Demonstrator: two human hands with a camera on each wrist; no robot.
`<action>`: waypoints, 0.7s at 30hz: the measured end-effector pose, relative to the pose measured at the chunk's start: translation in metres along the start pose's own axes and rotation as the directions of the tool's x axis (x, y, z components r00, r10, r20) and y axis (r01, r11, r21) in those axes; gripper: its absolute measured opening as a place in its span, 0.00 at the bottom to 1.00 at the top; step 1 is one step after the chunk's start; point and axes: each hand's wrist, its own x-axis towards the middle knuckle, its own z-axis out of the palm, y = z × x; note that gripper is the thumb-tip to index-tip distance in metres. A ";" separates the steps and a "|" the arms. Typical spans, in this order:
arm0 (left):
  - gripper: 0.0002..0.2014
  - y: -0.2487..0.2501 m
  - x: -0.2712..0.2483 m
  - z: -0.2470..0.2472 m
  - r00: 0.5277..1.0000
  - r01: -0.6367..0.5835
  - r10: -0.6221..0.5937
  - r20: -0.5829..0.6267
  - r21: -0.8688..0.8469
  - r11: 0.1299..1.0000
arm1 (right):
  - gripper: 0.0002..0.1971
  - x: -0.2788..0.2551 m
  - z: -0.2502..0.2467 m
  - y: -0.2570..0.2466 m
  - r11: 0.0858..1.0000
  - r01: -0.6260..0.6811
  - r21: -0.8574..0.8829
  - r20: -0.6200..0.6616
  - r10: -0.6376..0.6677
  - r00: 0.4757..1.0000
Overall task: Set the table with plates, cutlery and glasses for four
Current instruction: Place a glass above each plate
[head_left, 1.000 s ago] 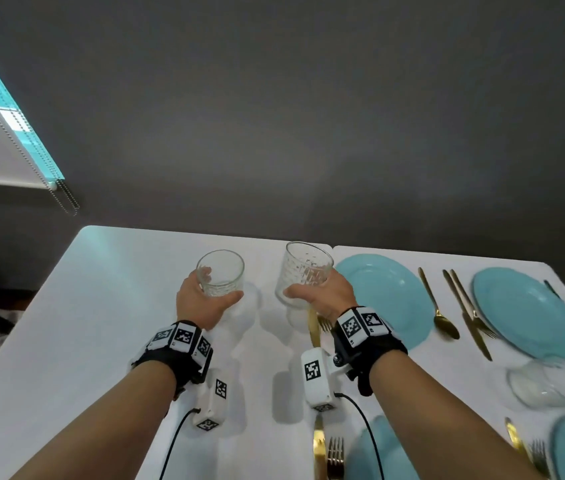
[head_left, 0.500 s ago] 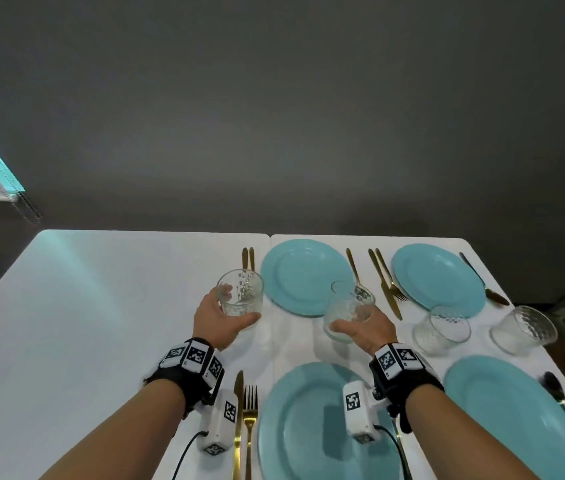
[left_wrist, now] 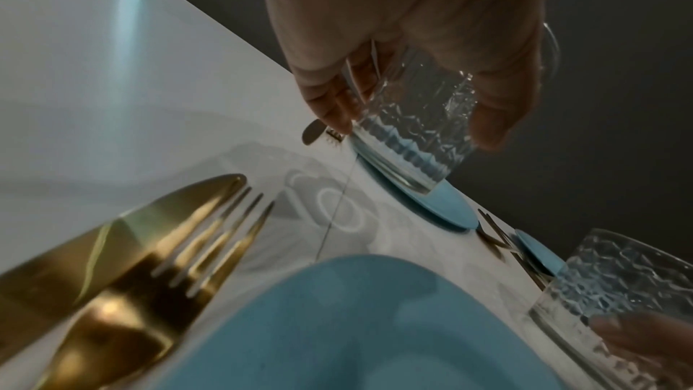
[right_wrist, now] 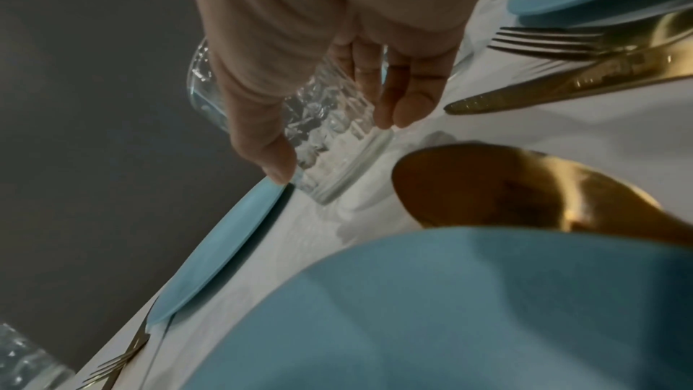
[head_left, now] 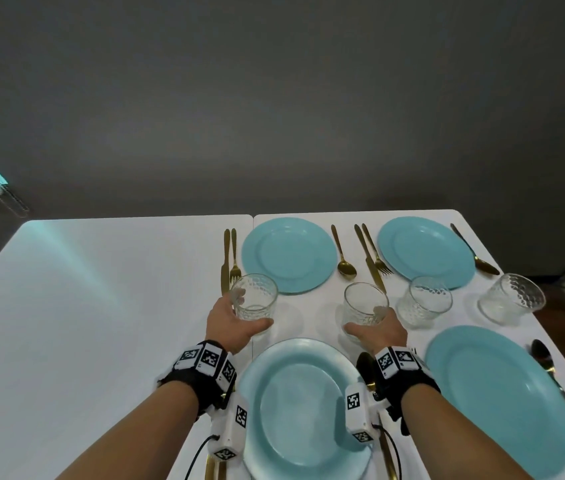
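Observation:
My left hand (head_left: 236, 320) grips a textured clear glass (head_left: 255, 296) just beyond the near left plate (head_left: 300, 407); the left wrist view shows that glass (left_wrist: 412, 129) tilted above the table between thumb and fingers (left_wrist: 330, 100). My right hand (head_left: 378, 329) grips a second glass (head_left: 364, 304) beyond the same plate's right side, its base (right_wrist: 337, 165) close to the tabletop. Two more glasses (head_left: 424, 299) (head_left: 511, 297) stand to the right. Far plates (head_left: 289, 254) (head_left: 426, 251) and a near right plate (head_left: 499, 400) lie with gold cutlery beside them.
The white table (head_left: 83, 323) stretches left of the settings, with a seam down the middle. A gold knife and fork (left_wrist: 131, 248) lie left of the near plate, and a gold spoon (right_wrist: 506, 189) lies to its right. A dark wall stands behind the far edge.
Both hands have carried their glasses from the left part of the table to the area beyond the near left plate, and the glasses have sunk closer to the tabletop.

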 end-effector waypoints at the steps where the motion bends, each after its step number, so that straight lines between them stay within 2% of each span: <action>1: 0.39 0.000 0.000 0.002 1.000 0.000 0.000 0.002 0.000 1.000 | 0.40 0.001 0.001 0.001 1.000 0.001 0.004 0.001 -0.001 1.000; 9: 0.33 0.002 -0.002 0.011 1.000 -0.015 0.015 0.023 0.014 1.000 | 0.41 0.010 0.003 0.006 0.999 -0.004 0.053 -0.026 0.006 1.000; 16: 0.38 0.005 -0.001 0.019 0.999 0.007 -0.009 0.036 0.040 0.999 | 0.45 0.018 -0.001 0.006 0.998 -0.020 0.066 -0.018 0.021 1.000; 21: 0.34 0.008 -0.002 0.028 0.998 -0.004 0.002 0.067 0.033 0.999 | 0.44 0.021 -0.003 0.008 0.998 -0.043 0.034 -0.016 0.044 0.999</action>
